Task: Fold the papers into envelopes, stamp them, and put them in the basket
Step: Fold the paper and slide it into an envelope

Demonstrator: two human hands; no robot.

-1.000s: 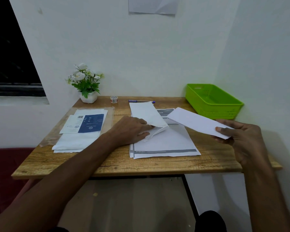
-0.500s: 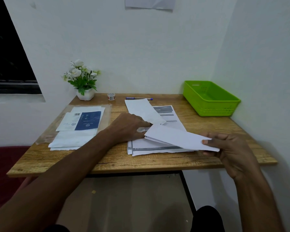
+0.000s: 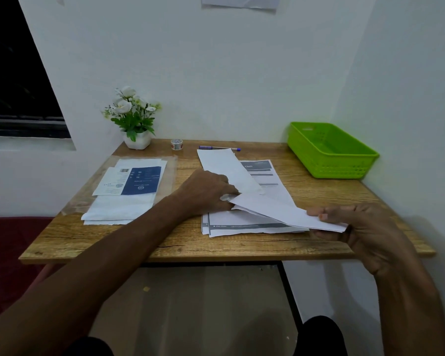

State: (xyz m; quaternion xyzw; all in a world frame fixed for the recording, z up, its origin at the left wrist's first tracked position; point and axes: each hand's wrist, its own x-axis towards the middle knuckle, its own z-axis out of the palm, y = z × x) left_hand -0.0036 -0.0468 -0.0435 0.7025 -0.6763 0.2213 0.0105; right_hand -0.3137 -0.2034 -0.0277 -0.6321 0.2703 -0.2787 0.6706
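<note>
My right hand [image 3: 355, 224] pinches the near end of a folded white paper [image 3: 280, 210] held low over the stack of printed sheets [image 3: 242, 224] at the table's middle. My left hand [image 3: 206, 192] rests on that stack and grips the lifted edge of another white sheet [image 3: 226, 165], whose far end curls up toward the pen. The folded paper's far end meets my left fingers. The green basket [image 3: 344, 167] stands at the back right, with nothing visible inside. A small roll of stamps or tape [image 3: 176, 144] sits at the back.
A plastic sleeve holding a blue-and-white packet and white sheets [image 3: 129, 188] lies on the left of the wooden table [image 3: 216, 247]. A potted white flower [image 3: 134, 124] and a purple pen [image 3: 219, 148] are along the back edge. Walls close the back and right.
My right hand has brought the folded paper down and leftward from near the basket to just above the stack, its far end now at my left fingers. My left hand stayed put.
</note>
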